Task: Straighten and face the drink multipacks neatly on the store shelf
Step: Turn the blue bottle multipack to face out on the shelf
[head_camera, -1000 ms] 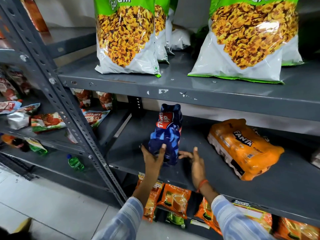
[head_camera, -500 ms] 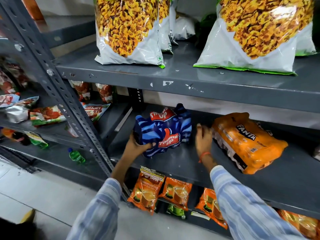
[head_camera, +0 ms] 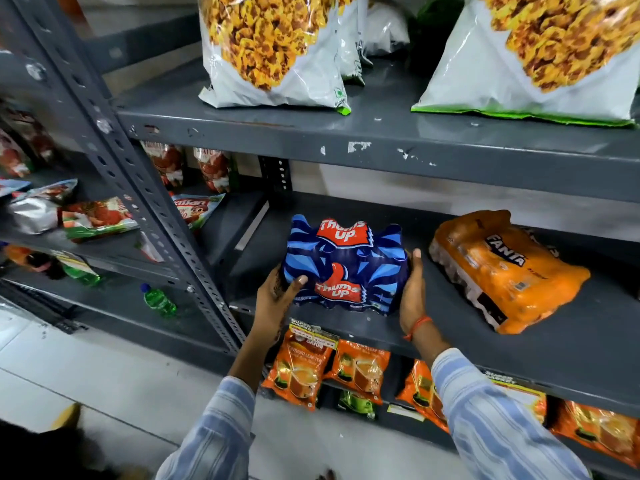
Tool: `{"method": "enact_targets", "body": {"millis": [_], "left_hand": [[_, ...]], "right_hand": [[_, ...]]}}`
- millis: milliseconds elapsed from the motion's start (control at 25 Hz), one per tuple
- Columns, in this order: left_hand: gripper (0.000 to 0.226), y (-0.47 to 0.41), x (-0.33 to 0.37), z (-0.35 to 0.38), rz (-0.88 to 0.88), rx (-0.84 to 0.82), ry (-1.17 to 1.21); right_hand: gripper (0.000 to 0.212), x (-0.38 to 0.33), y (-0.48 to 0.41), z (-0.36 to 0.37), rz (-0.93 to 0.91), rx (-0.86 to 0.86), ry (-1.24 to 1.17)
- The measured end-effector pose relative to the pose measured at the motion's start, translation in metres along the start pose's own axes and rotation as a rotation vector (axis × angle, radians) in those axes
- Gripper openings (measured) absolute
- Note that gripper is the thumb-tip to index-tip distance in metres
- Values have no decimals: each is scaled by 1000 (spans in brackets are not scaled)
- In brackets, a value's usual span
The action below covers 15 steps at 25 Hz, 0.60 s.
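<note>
A blue Thums Up multipack (head_camera: 346, 268) stands on the middle grey shelf (head_camera: 450, 327), its printed long side facing me near the front edge. My left hand (head_camera: 278, 292) grips its left end, thumb on the front face. Against its right end presses my right hand (head_camera: 412, 289), fingers flat. An orange Fanta multipack (head_camera: 502, 268) lies on its side to the right, skewed at an angle, apart from the blue pack and from both hands.
Large snack bags (head_camera: 270, 46) stand on the shelf above. Orange tea packets (head_camera: 304, 368) hang below the middle shelf. A slotted steel upright (head_camera: 138, 188) rises left of the blue pack. Red sachets (head_camera: 97, 216) and a green bottle (head_camera: 159, 301) sit on the left rack.
The blue pack has been turned from end-on to broadside, its logo now facing me squarely. Both hands shifted to its two ends. The Fanta pack has not moved.
</note>
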<state>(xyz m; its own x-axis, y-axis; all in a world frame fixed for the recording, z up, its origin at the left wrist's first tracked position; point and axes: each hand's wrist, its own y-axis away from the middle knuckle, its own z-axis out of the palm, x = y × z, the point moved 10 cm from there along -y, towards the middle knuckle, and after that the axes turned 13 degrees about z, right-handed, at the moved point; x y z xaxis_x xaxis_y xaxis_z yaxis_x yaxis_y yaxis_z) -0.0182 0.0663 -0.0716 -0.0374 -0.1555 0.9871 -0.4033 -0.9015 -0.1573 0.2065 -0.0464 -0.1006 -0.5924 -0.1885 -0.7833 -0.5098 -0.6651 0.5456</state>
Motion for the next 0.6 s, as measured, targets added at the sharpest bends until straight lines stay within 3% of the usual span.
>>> {"method": "enact_targets", "body": {"millis": [200,440,600], "left_hand": [[45,9,-4,7,15,-70,-8],[52,13,2,9,25,-104,-62],[95,26,19,28,67,-102,-137]], "right_hand": [[85,16,17,-15,-23,70,-119],[66,14,31,-21,-85,136,-142],[55,-2,48,-26,-172,190,-106]]}}
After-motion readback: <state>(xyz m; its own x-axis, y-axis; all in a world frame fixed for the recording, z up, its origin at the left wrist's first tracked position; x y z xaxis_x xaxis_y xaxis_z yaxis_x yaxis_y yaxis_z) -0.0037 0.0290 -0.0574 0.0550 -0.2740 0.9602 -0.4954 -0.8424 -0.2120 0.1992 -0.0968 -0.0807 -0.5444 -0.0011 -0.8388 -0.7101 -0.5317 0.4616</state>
